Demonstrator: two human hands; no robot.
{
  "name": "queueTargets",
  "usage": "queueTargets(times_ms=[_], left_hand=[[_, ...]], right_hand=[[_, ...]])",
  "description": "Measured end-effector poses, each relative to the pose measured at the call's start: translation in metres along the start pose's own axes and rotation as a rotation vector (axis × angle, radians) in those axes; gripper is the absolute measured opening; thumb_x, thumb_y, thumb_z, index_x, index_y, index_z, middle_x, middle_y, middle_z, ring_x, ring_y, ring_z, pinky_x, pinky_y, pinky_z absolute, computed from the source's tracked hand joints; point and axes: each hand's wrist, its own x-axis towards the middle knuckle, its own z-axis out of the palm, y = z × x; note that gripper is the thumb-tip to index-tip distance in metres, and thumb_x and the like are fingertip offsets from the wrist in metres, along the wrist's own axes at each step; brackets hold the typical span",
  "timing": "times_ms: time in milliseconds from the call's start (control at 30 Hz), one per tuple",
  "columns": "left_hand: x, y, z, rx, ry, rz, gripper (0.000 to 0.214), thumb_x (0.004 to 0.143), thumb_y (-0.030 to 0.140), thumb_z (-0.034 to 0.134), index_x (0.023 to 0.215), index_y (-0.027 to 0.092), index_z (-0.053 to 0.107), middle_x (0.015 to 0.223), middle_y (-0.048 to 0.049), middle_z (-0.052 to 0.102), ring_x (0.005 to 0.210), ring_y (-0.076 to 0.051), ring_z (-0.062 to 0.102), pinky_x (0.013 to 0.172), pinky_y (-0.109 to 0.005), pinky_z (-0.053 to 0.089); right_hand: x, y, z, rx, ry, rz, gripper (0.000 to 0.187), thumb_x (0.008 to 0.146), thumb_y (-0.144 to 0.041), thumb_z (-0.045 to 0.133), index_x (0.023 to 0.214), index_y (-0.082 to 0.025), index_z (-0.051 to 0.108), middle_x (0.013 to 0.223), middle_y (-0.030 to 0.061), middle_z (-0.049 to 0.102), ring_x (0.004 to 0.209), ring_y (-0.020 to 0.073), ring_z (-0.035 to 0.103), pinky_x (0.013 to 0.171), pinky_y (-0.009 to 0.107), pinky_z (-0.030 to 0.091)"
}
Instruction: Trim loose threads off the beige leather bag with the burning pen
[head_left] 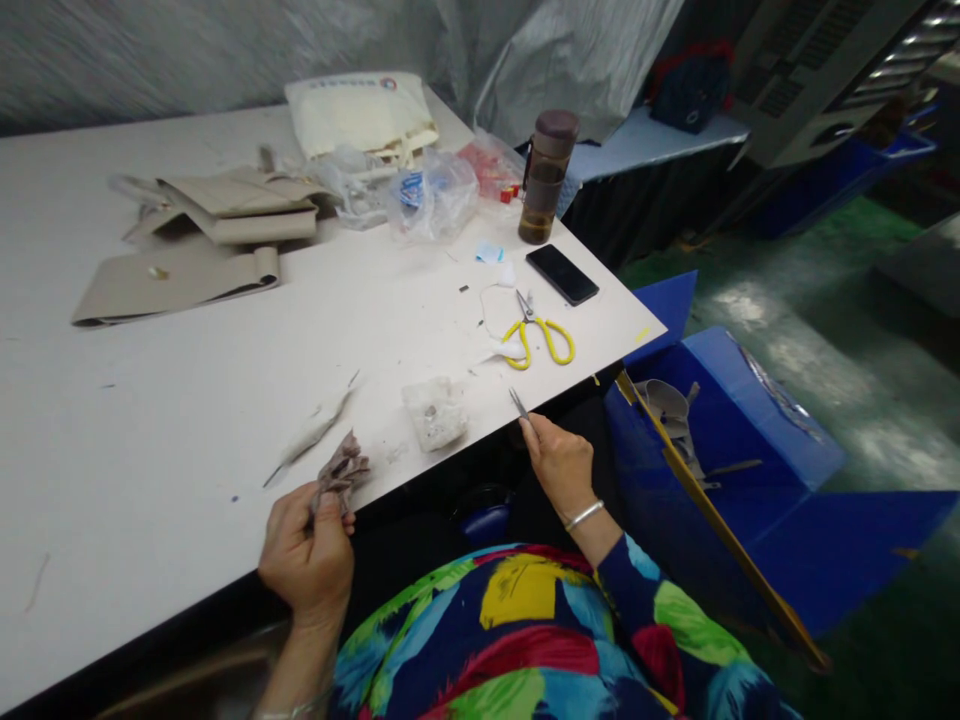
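My left hand (311, 545) is closed round a crumpled brownish-grey cloth (343, 472) at the table's front edge. Just beyond it lies a thin dark rod wrapped in white material (315, 428). My right hand (561, 460) pinches a pair of pointed metal tweezers (517, 403), tips over the table edge and apart from everything else. Between the two hands sits a small whitish pad or packet (435, 412) with dark specks. Yellow-handled scissors (536, 335) lie partly open beyond my right hand, beside a scrap of white material (504, 349).
Folded beige pieces (180, 280) lie at the back left of the white table (187, 410). Behind are a cream bag (360, 115), clear plastic bags (435, 195), a brown bottle (547, 180) and a black phone (562, 274). At right stands a blue bin (750, 400) holding beige scraps.
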Motion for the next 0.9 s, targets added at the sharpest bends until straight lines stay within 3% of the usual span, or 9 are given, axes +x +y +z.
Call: queueTargets(times_ms=[300, 467, 733, 833, 900], left_hand=[[-0.001, -0.002, -0.001, -0.03, 0.011, 0.03, 0.021, 0.095, 0.029, 0.066, 0.085, 0.013, 0.073, 0.085, -0.0034, 0.068, 0.06, -0.011, 0.059, 0.059, -0.025, 0.05], [-0.001, 0.002, -0.001, -0.031, 0.014, 0.022, 0.022, 0.095, 0.029, 0.065, 0.082, 0.012, 0.073, 0.084, -0.0034, 0.067, 0.057, -0.01, 0.058, 0.056, -0.024, 0.05], [0.0, 0.001, 0.0, -0.024, 0.019, 0.04, 0.022, 0.094, 0.028, 0.065, 0.082, 0.011, 0.074, 0.087, -0.0048, 0.068, 0.058, -0.01, 0.058, 0.054, -0.023, 0.051], [0.0, 0.003, 0.001, -0.032, 0.033, 0.049, 0.023, 0.093, 0.028, 0.065, 0.079, 0.012, 0.073, 0.088, -0.0055, 0.069, 0.058, -0.01, 0.058, 0.052, -0.023, 0.05], [0.0, 0.004, 0.001, -0.036, 0.025, 0.063, 0.025, 0.093, 0.027, 0.065, 0.075, 0.012, 0.072, 0.086, -0.0055, 0.069, 0.059, -0.011, 0.058, 0.052, -0.023, 0.051]], right_hand=[[-0.008, -0.001, -0.002, 0.075, -0.144, -0.007, 0.033, 0.11, -0.031, 0.05, 0.135, -0.023, 0.069, 0.101, 0.006, 0.079, 0.075, 0.0195, 0.073, 0.063, 0.028, 0.039], [-0.005, -0.005, 0.003, 0.241, -0.191, 0.083, 0.036, 0.109, -0.032, 0.047, 0.132, -0.02, 0.071, 0.115, 0.0098, 0.078, 0.089, 0.024, 0.075, 0.074, 0.029, 0.048], [-0.004, -0.002, 0.008, 0.632, -0.3, 0.249, 0.046, 0.108, -0.045, 0.037, 0.129, -0.023, 0.071, 0.121, 0.0092, 0.075, 0.109, 0.0293, 0.071, 0.091, 0.037, 0.05], [-0.003, -0.001, 0.013, 0.681, -0.297, 0.264, 0.043, 0.105, -0.047, 0.04, 0.122, -0.023, 0.072, 0.118, 0.0093, 0.075, 0.108, 0.0291, 0.07, 0.092, 0.038, 0.05], [-0.003, -0.001, 0.017, 0.728, -0.311, 0.275, 0.039, 0.103, -0.048, 0.045, 0.112, -0.022, 0.073, 0.106, 0.0084, 0.076, 0.096, 0.0268, 0.072, 0.085, 0.036, 0.052]])
